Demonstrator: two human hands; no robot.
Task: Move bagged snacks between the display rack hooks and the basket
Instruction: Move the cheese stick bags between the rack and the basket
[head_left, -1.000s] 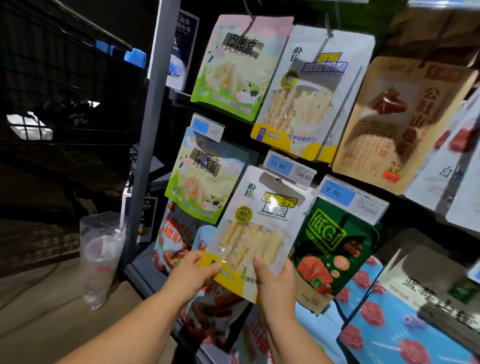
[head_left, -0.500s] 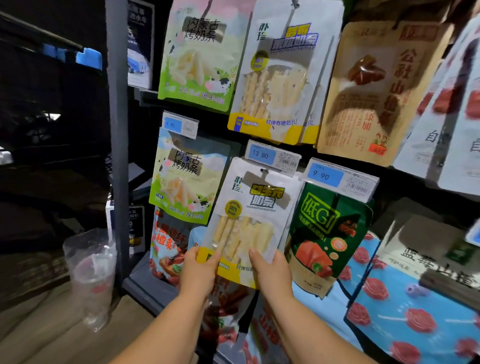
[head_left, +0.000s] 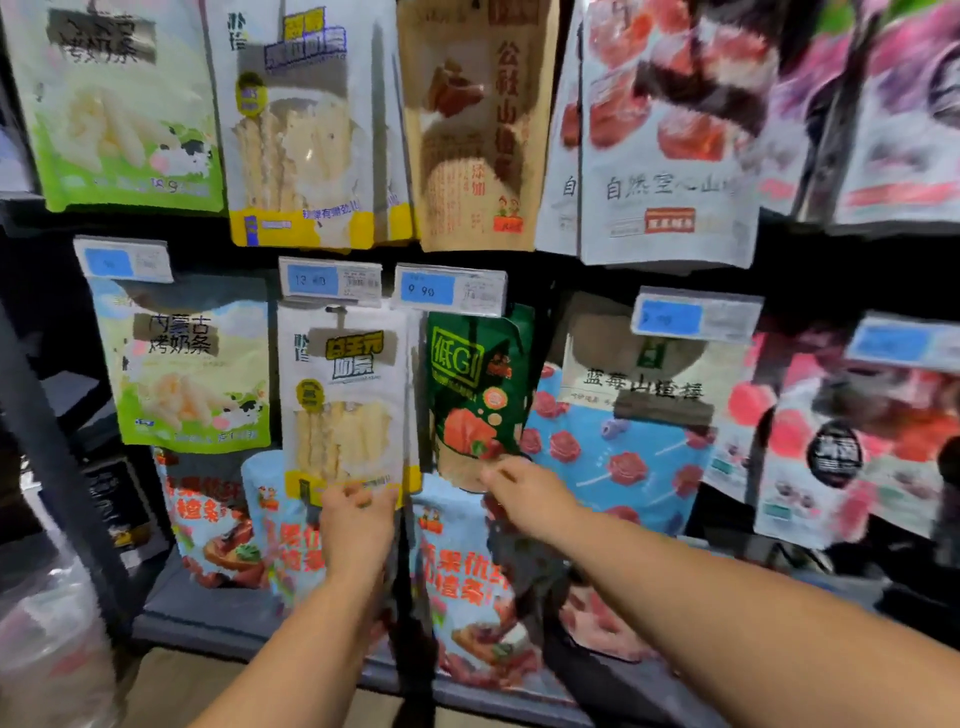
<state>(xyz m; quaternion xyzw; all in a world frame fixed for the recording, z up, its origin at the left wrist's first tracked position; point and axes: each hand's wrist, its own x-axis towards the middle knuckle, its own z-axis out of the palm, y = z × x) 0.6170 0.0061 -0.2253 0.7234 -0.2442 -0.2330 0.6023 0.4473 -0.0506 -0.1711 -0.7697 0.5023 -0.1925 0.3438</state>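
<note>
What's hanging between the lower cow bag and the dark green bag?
The white bag with a yellow bottom hangs there, as the head view shows. The left hand is at its lower edge.

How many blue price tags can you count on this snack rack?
5 price tags: one far left, two centre, two right. More may be hidden.

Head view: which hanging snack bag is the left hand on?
The white plastic bag with a yellow bottom strip, hanging between the light-green bag and dark-green bag; only its lower edge meets the left hand.
</note>
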